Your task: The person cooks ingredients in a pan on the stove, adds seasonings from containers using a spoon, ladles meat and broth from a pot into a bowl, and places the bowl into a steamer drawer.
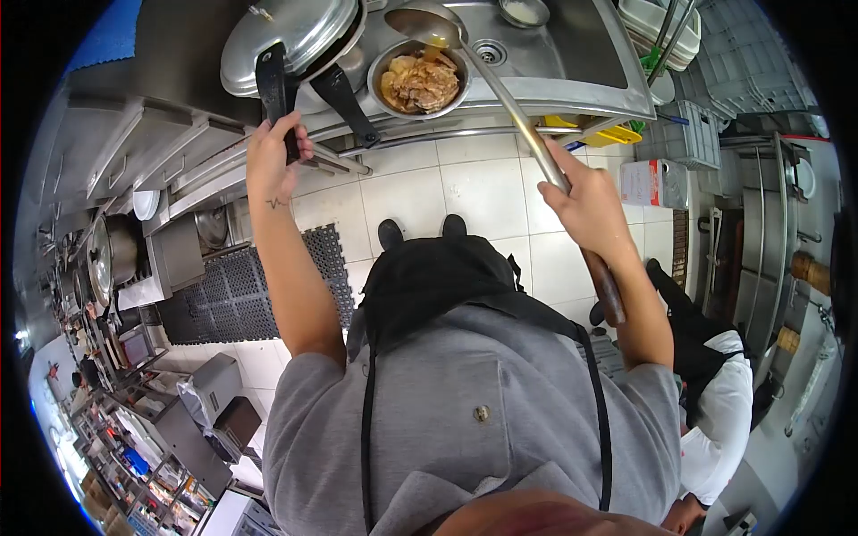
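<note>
My left hand (284,147) is closed round the black handle of a metal lid (295,31), which lies tilted over a pot at the upper left. A second black handle (344,103) sticks out below the lid. My right hand (581,192) grips the long shaft of a ladle (509,98). The ladle's bowl is over the rim of a round metal bowl (420,82) of meat pieces in sauce, and some yellowish liquid shows at the ladle's edge.
A steel sink (572,54) with a drain holds a small metal bowl (525,11). White containers (661,31) stand at its right. Below are a red and white tin (652,183) and a yellow object (612,134). Another person (719,411) is low at the right.
</note>
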Demonstrator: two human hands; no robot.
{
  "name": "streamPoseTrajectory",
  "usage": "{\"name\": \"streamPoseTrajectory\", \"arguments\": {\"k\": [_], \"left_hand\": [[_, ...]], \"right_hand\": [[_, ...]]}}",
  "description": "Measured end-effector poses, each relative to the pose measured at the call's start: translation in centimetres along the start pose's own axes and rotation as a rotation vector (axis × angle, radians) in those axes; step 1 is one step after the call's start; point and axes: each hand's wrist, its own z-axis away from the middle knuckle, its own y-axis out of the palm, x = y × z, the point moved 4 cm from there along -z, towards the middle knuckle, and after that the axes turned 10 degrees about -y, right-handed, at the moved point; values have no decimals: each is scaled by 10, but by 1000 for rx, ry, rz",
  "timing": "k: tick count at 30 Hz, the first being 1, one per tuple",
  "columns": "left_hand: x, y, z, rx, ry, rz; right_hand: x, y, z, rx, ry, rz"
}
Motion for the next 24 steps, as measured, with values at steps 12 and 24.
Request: {"name": "streamPoseTrajectory", "arguments": {"k": [12, 24], "left_hand": [[102, -78, -32, -134, 80, 347], [132, 125, -63, -76, -160, 145]], "right_hand": [[-102, 50, 13, -71, 392, -1519], [-184, 61, -124, 49, 289, -585]]}}
